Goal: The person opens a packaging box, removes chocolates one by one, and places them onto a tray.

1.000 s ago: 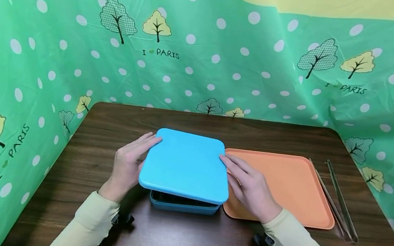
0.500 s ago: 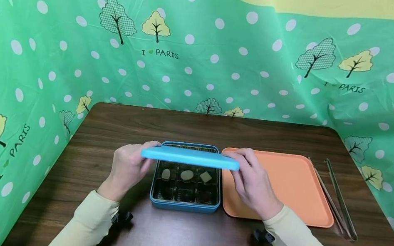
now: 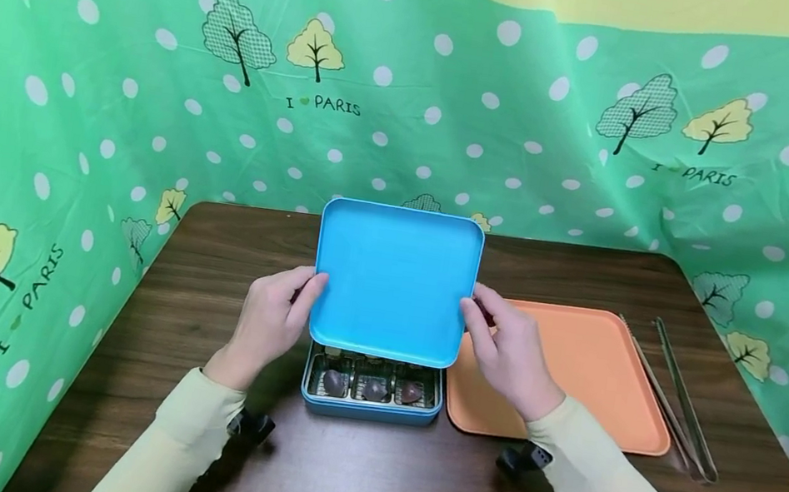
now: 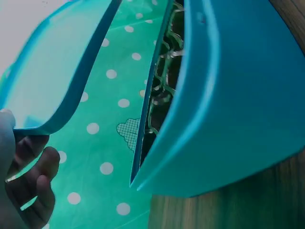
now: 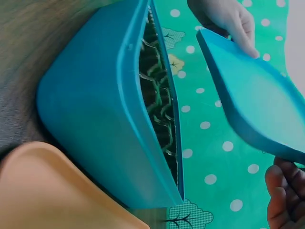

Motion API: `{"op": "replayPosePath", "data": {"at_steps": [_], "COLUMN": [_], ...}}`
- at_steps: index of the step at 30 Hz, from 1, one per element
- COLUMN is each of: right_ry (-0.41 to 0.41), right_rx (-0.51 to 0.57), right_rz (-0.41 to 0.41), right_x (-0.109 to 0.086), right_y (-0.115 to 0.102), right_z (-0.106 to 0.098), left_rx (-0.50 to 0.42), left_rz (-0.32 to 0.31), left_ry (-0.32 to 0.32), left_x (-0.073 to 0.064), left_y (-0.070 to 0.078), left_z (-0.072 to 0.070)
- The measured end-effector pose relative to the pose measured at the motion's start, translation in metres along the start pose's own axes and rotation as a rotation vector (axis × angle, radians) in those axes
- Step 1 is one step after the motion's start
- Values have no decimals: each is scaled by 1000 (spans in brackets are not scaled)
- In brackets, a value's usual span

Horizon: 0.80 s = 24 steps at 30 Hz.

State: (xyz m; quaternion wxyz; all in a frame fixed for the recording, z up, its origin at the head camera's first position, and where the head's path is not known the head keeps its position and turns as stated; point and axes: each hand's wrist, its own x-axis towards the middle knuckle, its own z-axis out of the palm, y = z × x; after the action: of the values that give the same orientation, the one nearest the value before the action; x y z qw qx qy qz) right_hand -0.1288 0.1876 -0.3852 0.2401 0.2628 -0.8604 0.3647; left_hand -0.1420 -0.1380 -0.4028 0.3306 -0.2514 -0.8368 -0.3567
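Both hands hold a blue lid (image 3: 395,280), raised and tilted up so its hollow underside faces me. My left hand (image 3: 269,321) pinches its left edge, thumb on the inside. At the right edge, my right hand (image 3: 514,355) grips it the same way. Below the lid sits a blue box (image 3: 371,413) with a dark divided insert. Dark rounded pieces (image 3: 375,390) lie in its front compartments, while the lid hides most of the back. The left wrist view shows the lid (image 4: 62,67) apart from the box (image 4: 248,90).
An orange tray (image 3: 581,373) lies close against the box's right side. Metal tongs (image 3: 680,395) rest beyond the tray on the brown wooden table (image 3: 361,485). A green dotted cloth (image 3: 419,73) hangs behind the table.
The lid has come up off the box, tilted through edge-on, and now stands with its underside toward me. The box's compartments have come into view. Tray and tongs stay put.
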Motion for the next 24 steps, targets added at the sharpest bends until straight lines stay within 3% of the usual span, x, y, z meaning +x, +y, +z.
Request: {"op": "replayPosePath", "data": {"at_steps": [5, 11, 16, 19, 24], "right_ry": [-49, -97, -206, -293, -379], "right_rx": [51, 138, 209, 239, 206], "right_rz": [60, 120, 206, 239, 207], "right_x": [11, 21, 31, 39, 55], "right_y": [8, 18, 31, 41, 59], "right_z": [0, 0, -2, -1, 5], "left_rx": [-147, -262, -352, -369, -360], "left_rz": [-97, -207, -300, -312, -300], "left_ry": [-119, -290, -408, -457, -502], "left_x": [7, 18, 28, 33, 41], "left_y": [-11, -23, -32, -41, -53], "left_z": [3, 8, 10, 12, 19]}}
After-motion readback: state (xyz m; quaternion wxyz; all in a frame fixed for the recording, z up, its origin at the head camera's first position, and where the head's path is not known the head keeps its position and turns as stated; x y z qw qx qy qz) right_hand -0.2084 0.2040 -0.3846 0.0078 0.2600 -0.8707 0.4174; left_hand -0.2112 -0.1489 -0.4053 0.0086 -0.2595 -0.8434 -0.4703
